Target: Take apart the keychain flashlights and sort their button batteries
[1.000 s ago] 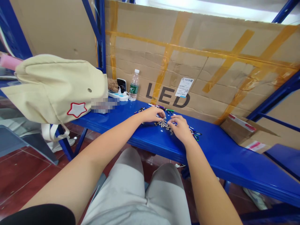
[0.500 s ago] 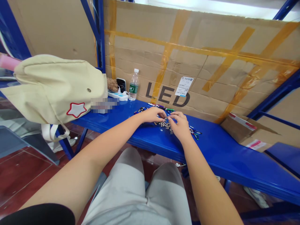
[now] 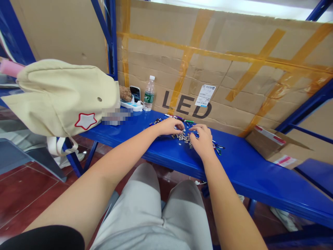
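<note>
Beyond the left hand (image 3: 169, 126) stand a plastic water bottle (image 3: 148, 94) and a white power strip (image 3: 131, 106). More to the left of this hand lies a cream canvas bag (image 3: 62, 99) with a red-edged star on it. Behind the right hand (image 3: 203, 141) is a cardboard sheet (image 3: 234, 59) with orange tape and the printed word "LED", and to the right of this hand sits an open cardboard box (image 3: 270, 146).

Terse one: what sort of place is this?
Probably a warehouse or stockroom. Signs: blue steel shelving with a shelf board used as a bench, a taped cardboard sheet printed LED behind it, and an opened carton on the shelf at right.
</note>
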### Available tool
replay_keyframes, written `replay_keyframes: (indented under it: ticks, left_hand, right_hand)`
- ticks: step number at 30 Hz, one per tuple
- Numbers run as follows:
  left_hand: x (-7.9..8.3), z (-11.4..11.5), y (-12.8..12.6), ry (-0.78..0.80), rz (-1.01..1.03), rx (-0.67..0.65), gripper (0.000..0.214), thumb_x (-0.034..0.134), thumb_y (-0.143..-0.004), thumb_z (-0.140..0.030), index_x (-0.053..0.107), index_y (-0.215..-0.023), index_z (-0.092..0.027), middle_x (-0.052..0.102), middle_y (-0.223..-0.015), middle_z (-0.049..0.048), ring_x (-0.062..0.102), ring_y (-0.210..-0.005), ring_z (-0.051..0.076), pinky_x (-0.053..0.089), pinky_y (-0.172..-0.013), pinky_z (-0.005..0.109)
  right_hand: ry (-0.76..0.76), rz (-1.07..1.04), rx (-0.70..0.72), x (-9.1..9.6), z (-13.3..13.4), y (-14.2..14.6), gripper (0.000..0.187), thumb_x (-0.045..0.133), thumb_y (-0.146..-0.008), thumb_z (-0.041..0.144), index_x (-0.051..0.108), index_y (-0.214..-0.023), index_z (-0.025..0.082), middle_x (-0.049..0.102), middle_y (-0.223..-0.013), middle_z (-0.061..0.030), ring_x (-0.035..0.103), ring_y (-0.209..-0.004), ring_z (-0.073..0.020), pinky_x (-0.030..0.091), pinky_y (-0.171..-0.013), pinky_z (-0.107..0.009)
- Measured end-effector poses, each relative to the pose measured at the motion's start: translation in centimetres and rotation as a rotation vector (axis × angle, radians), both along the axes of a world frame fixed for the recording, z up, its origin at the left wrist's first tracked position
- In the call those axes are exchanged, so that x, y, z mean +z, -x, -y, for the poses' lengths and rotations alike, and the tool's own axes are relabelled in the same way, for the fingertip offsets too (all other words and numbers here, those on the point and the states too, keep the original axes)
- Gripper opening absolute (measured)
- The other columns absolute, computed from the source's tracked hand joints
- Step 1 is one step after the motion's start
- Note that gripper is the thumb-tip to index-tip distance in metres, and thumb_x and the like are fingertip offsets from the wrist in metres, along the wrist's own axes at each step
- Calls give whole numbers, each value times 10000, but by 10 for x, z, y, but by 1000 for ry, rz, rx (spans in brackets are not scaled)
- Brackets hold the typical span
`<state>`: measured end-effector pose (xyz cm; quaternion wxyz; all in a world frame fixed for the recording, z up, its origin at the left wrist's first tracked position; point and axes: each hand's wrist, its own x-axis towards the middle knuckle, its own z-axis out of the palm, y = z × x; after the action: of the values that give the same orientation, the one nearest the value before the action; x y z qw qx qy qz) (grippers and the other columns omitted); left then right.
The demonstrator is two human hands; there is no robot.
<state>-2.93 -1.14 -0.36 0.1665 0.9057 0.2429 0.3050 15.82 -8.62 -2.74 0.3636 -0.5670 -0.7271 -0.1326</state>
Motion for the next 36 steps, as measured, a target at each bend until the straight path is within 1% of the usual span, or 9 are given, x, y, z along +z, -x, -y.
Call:
replay_keyframes:
  ticks: [2, 5, 9, 18, 20, 23, 25, 30, 36]
  left_hand:
    - [1, 0, 1, -15, 11, 31, 212, 635, -761, -108, 696, -963, -127, 742, -974, 47, 684, -907, 142, 506, -846, 240]
    - [3, 0, 3, -30, 17, 57, 212, 628, -769, -121, 691, -971, -118, 739, -989, 63, 685, -921, 155, 510, -851, 252]
    - [4, -1, 3, -38, 11, 61, 205, 641, -761, -127, 696, -959, -127, 743, -971, 54, 689, -908, 155, 515, -841, 247]
    - [1, -1, 1, -54, 5, 45, 202, 661, -763, -128, 700, -961, -122, 740, -969, 50, 684, -902, 146, 515, -857, 246]
    - [1, -1, 2, -54, 5, 37, 205, 661, -761, -123, 700, -962, -128, 740, -963, 42, 684, -893, 141, 515, -854, 243]
    - [0, -3, 2, -54, 4, 25, 211, 656, -760, -116, 700, -965, -140, 739, -960, 28, 684, -881, 131, 516, -849, 238]
    - [-1, -4, 2, -55, 3, 19, 210, 651, -765, -119, 700, -968, -144, 738, -962, 25, 683, -881, 130, 516, -848, 240]
    - [-2, -7, 2, -58, -1, 3, 211, 659, -773, -146, 699, -980, -139, 736, -976, 38, 682, -906, 138, 515, -856, 245]
    - [-2, -5, 2, -49, -4, -7, 208, 645, -775, -139, 699, -976, -134, 737, -976, 43, 682, -910, 140, 517, -856, 248]
  right_hand:
    - [42, 30, -19, -1, 0, 2, 216, 537, -817, 237, 727, -918, 231, 613, -1165, -100, 502, -1112, -314, 404, -899, -488]
    - [132, 115, 2, -5, -1, 7, 139, 621, -780, 256, 750, -827, 276, 615, -1185, -78, 481, -1139, -335, 378, -916, -520]
    - [215, 199, 30, -6, -3, 11, 124, 646, -818, 297, 757, -868, 322, 626, -1182, -55, 479, -1120, -312, 372, -899, -502]
    - [259, 266, 20, -1, -3, 12, 106, 640, -858, 289, 746, -868, 297, 629, -1187, -45, 487, -1127, -293, 373, -904, -473]
    - [268, 280, 22, -1, -3, 12, 131, 626, -868, 285, 745, -920, 309, 622, -1195, -54, 488, -1128, -298, 379, -899, -475]
    - [285, 306, 30, -1, -3, 13, 226, 590, -889, 270, 723, -1059, 338, 598, -1227, -79, 481, -1136, -315, 389, -878, -490]
    - [297, 316, 34, -2, -3, 13, 246, 571, -900, 260, 719, -1077, 346, 593, -1232, -83, 475, -1147, -321, 390, -877, -498]
    - [305, 296, 22, -2, -5, 10, 169, 586, -891, 256, 739, -949, 300, 612, -1210, -69, 477, -1150, -299, 386, -902, -479]
    - [280, 225, 25, -6, -10, 7, 107, 620, -844, 259, 718, -885, 242, 632, -1160, -76, 516, -1105, -275, 415, -899, -450]
